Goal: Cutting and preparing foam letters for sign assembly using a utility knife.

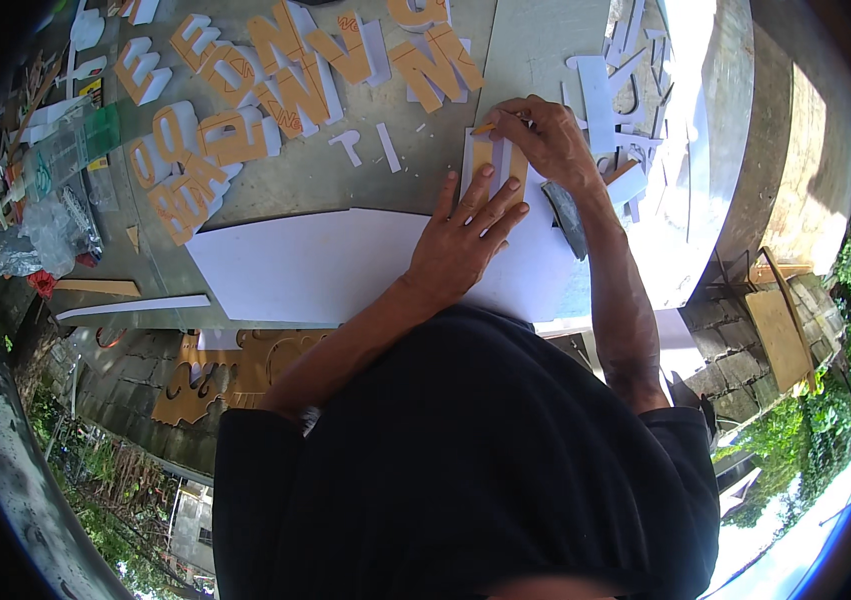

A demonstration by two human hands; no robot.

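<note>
My left hand [460, 235] lies with spread fingers across the near part of a brown-faced letter piece [517, 172] with white edges. It presses down near a large white sheet [305, 265]. At the far end of that piece, my right hand [550, 145] is closed in a pinch. Between its thumb and fingers pokes out a small orange-tan piece [485, 129]; its exact kind is too small to tell. Part of the letter piece is hidden under both hands. Beside my right forearm lies a flat grey-blue object [566, 220].
Several brown-faced foam letters [295, 95] stand at the far left of the metal table [345, 185]. White offcuts [387, 148] lie mid-table, and thin white letter outlines [630, 95] are piled at the right. Plastic bags [50, 232] crowd the left edge. A wooden board [778, 340] leans beyond the right.
</note>
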